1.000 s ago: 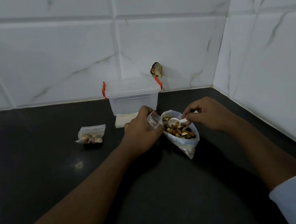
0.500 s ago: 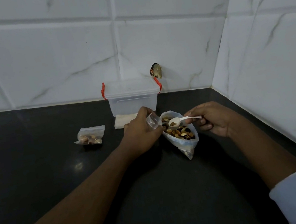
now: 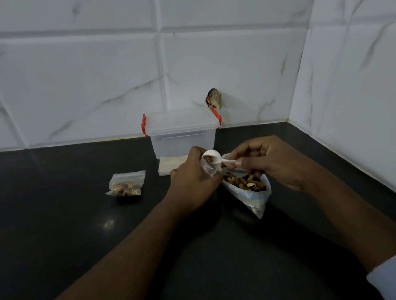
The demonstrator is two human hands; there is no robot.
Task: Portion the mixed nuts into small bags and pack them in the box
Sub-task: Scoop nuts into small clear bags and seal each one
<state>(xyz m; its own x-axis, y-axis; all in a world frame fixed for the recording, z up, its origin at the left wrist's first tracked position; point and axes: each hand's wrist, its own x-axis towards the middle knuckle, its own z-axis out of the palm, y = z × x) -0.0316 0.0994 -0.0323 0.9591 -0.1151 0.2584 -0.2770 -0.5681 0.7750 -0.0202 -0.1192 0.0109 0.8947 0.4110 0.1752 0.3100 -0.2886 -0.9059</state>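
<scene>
Before the clear red-latched plastic box (image 3: 182, 136), the right hand (image 3: 271, 161) pinches a white plastic spoon (image 3: 215, 158), now risen from the open plastic nut bag (image 3: 250, 189) to the small clear bag (image 3: 209, 172) that the left hand (image 3: 193, 181) grips.

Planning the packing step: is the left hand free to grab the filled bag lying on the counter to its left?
Probably not yet: nothing blocks the filled bag, but the left hand grips an open bag under the spoon.

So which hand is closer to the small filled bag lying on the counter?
Left. The left hand is just right of the small filled bag; the right hand is farther right, past the left hand.
</scene>
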